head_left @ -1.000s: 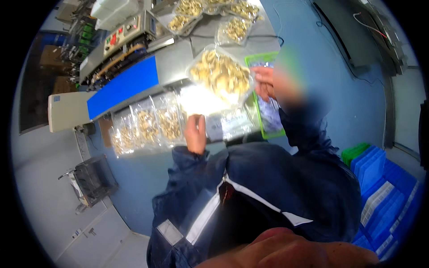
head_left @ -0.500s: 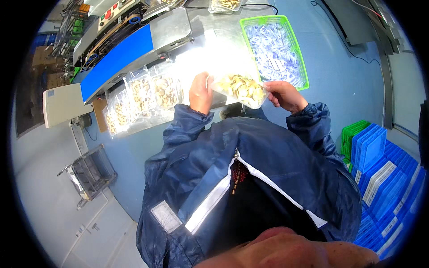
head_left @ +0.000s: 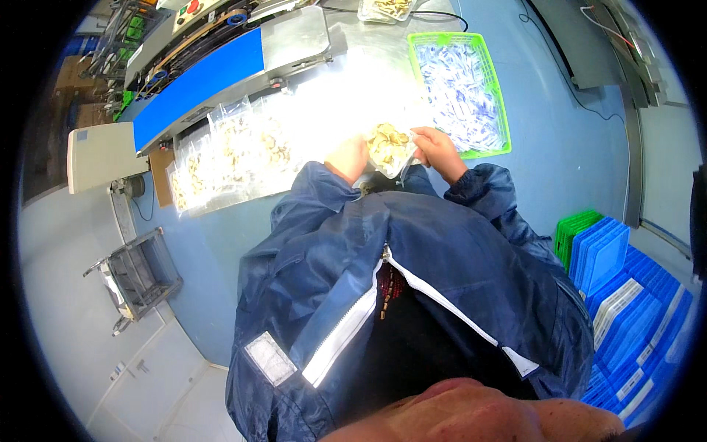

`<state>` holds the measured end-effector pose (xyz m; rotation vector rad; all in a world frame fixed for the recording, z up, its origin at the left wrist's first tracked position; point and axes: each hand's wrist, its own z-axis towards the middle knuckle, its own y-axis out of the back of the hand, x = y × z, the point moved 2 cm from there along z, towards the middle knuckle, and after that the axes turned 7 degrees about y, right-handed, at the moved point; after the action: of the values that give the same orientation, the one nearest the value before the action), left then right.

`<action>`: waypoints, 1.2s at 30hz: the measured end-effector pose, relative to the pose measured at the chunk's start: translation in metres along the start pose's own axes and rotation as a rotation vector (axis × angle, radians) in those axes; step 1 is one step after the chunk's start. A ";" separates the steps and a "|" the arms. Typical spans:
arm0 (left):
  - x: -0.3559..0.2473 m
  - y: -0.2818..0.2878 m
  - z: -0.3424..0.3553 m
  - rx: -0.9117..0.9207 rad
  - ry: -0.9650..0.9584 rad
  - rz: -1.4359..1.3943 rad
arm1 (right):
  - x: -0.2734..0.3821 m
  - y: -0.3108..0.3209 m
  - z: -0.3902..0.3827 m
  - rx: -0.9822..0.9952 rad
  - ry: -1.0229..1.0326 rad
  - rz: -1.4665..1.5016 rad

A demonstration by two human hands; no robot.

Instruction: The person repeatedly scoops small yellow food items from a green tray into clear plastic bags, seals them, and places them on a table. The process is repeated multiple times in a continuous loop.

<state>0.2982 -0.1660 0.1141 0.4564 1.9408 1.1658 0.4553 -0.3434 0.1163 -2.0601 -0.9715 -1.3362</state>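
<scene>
Between my hands, at the table's near edge, is a clear plastic bag of pale yellow-brown dried slices. My left hand grips its left side, partly washed out by glare. Closed on the bag's upper right edge is my right hand, with thumb and fingers pinched together. To the left on the metal table, several filled clear bags of similar slices lie in an overlapping row. Just beyond my right hand stands a green basket full of small white-and-blue packets.
A machine with a blue conveyor belt runs along the table's far left side. A clear tray of slices sits at the back by a black cable. Blue crates are stacked at right; a metal-framed cart stands at left.
Both hands remain on the bag, which has moved slightly left and now looks more upright and bunched. My right hand has come in closer to the left one.
</scene>
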 end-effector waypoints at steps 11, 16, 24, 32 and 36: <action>-0.056 0.017 0.008 -0.293 -0.571 -0.273 | -0.005 -0.026 -0.001 0.127 0.192 0.322; -0.081 0.030 0.020 -0.313 -0.573 -0.380 | 0.004 -0.033 0.035 -0.012 0.109 0.633; -0.048 0.071 0.033 -0.376 -0.066 -0.517 | 0.024 0.014 0.031 -0.019 0.170 0.329; 0.040 0.056 0.031 0.217 0.464 -1.395 | 0.046 0.098 0.036 -0.088 0.335 -0.422; 0.047 0.040 0.023 0.089 0.615 -1.671 | 0.020 0.130 0.053 -0.394 0.615 -1.190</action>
<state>0.2840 -0.1017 0.1216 -1.4191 1.8946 0.0364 0.5920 -0.3803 0.1107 -0.9839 -1.7914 -2.6820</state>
